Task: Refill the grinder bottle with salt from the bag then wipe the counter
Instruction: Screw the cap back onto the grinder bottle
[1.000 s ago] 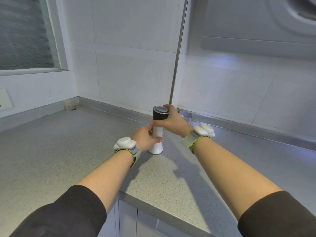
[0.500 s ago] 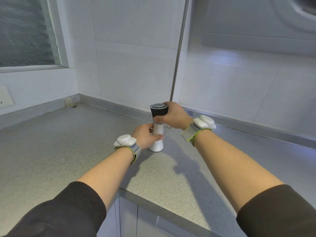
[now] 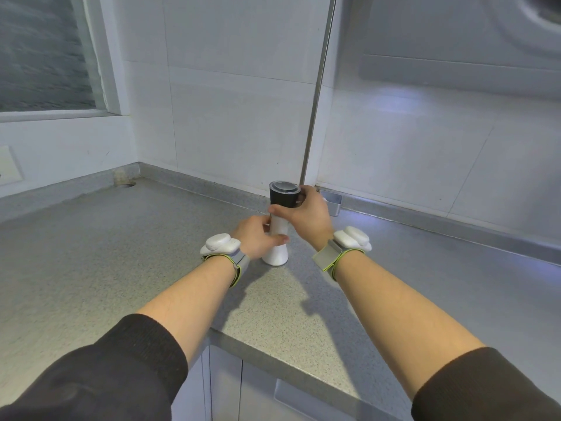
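Black, white and speckled grey, with a trim of lime.
I see the grinder bottle (image 3: 278, 227) black at my right hand (image 3: 306, 215) and white at my left hand (image 3: 256, 238). The counter (image 3: 121, 253) beneath both is grey with fine pale speckles. My wrist straps (image 3: 329, 259) are grey edged in lime and carry white pods (image 3: 217, 243).

grinder bottle (image 3: 279, 227) waist: partly behind left grip (image 3: 256, 238), right grip (image 3: 306, 215) | window (image 3: 45, 53): cropped

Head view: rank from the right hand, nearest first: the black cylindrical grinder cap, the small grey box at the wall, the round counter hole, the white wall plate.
1. Black cylindrical grinder cap: gripped by the right hand.
2. Small grey box: just behind, at the wall.
3. Round counter hole: far left corner.
4. White wall plate: left edge.
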